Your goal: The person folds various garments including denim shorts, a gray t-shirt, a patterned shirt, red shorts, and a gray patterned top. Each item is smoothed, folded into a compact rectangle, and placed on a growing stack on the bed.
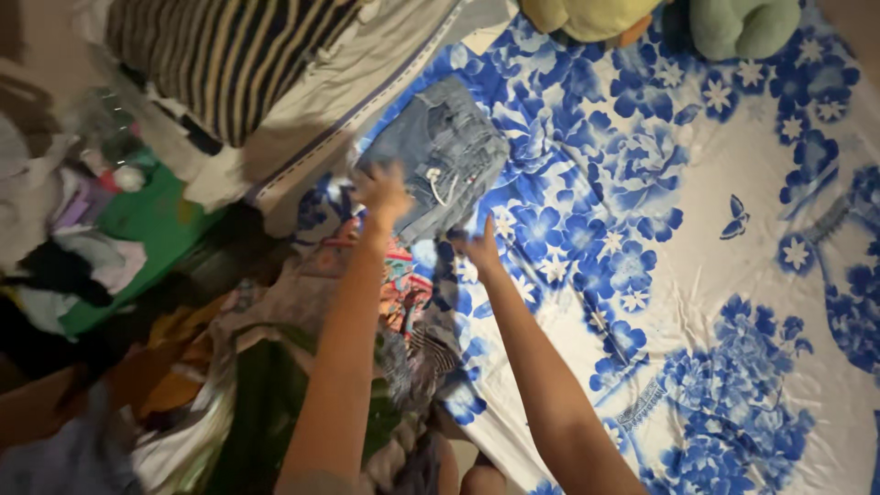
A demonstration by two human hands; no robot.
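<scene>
A folded pair of blue denim shorts [446, 147] with a white drawstring lies on the blue-and-white floral bedsheet [697, 229]. My left hand [382, 191] rests on the near left edge of the shorts, fingers blurred. At the near right corner of the shorts is my right hand [478, 246], touching or just beside the fabric. Whether either hand grips the denim is unclear.
A heap of mixed clothes [275, 367] lies by the bed's left side. A striped dark-and-cream garment [229, 55] and pale cloth lie at the top left. Yellow [587, 16] and green [742, 26] soft toys sit at the sheet's far edge. A green surface [147, 220] holds clutter.
</scene>
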